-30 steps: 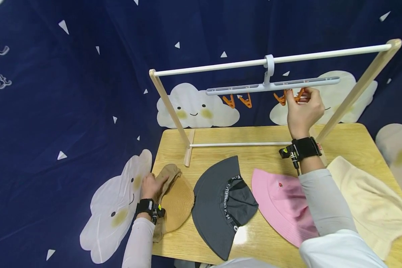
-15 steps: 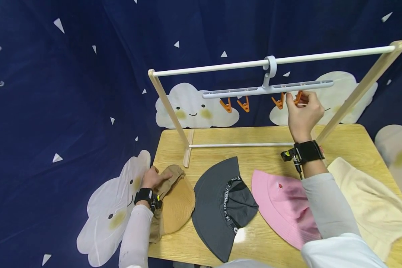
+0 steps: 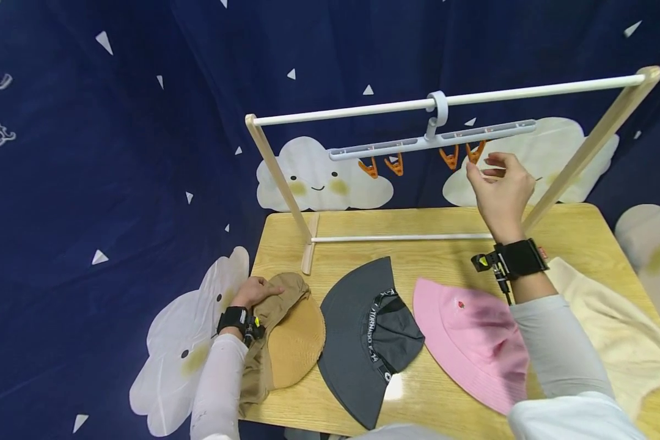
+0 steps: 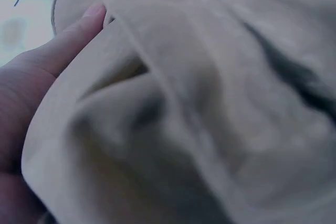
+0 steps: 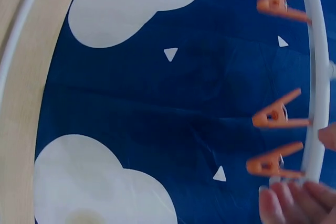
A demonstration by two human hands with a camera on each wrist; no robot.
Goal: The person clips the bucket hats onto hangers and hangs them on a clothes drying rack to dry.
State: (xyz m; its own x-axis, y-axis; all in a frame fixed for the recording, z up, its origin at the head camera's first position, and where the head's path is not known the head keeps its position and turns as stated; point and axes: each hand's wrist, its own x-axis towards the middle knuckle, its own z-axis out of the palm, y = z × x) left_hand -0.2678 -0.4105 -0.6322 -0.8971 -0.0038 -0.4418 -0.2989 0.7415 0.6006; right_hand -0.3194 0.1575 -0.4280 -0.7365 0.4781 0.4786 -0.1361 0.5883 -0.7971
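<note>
Tan hat (image 3: pixel 291 342) lay under left hand (image 3: pixel 255 292), grip unclear; nearest orange clip (image 5: pixel 268 165) just past right hand (image 3: pixel 503 192), fingers parted, empty. Clip-spacing, I guessed; hat probably needed lifting next.

We read TORNADO on the band (image 3: pixel 371 333) of the dark grey bucket hat (image 3: pixel 343 336), its following characters unclear; on the navy curtain (image 3: pixel 115 214), only "eet" in cut-off script.
</note>
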